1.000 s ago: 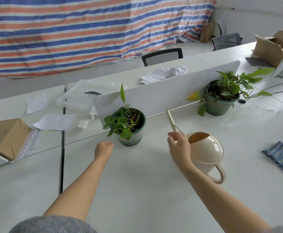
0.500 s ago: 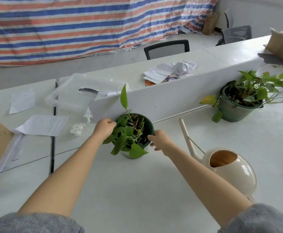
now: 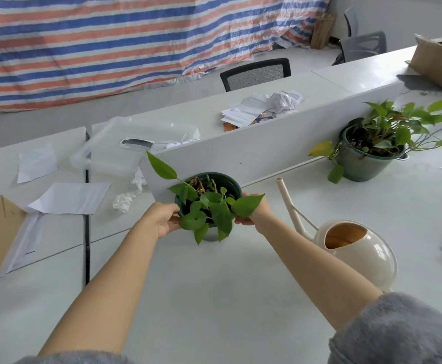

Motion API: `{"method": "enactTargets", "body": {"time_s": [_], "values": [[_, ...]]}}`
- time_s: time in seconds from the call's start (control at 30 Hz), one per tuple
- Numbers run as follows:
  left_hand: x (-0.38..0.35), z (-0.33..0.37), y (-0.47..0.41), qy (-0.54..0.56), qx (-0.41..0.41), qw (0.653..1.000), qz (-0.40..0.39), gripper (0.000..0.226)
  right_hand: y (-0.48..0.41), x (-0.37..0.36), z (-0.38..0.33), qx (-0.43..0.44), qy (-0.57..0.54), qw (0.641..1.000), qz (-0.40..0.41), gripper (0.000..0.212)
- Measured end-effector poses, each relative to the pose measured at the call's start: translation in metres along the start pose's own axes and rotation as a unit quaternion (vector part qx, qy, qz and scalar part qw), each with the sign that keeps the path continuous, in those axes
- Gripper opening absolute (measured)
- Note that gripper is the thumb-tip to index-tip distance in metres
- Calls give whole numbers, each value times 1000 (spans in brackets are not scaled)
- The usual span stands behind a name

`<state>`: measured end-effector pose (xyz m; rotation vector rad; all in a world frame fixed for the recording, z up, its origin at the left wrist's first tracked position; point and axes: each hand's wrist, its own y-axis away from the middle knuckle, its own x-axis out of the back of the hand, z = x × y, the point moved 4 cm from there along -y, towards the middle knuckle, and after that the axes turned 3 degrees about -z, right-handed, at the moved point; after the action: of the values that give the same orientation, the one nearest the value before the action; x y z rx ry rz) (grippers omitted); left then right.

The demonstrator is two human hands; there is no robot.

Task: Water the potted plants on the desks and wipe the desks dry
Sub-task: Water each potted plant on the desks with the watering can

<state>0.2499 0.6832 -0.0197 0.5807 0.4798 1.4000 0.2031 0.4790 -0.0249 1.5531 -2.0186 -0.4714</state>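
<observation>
While the watering can (image 3: pixel 356 252) stands beside, left hand (image 3: pixel 162 219) and right hand (image 3: pixel 254 211) clasp the small potted plant (image 3: pixel 209 203)

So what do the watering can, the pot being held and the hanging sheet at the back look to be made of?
Watering can: probably plastic, cream, smooth semi-gloss with soft highlights on its dome; glazed ceramic can't be ruled out. Held pot: dark green, smooth rim with a slight sheen, likely plastic or glazed; both hands and leaves hide much of it. Striped sheet: looks like woven plastic tarpaulin, creased and crinkly in red, white and blue.
</observation>
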Motion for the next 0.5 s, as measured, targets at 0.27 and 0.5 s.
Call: {"method": "enactTargets", "body": {"time_s": [0.27,0.5], "values": [[-26,-25,22,177,9,984,15,26,55,33,8,123,-14,991,56,41],[-26,-52,35,140,58,988,22,56,138,100,31,271,69,935,217,31]]}}
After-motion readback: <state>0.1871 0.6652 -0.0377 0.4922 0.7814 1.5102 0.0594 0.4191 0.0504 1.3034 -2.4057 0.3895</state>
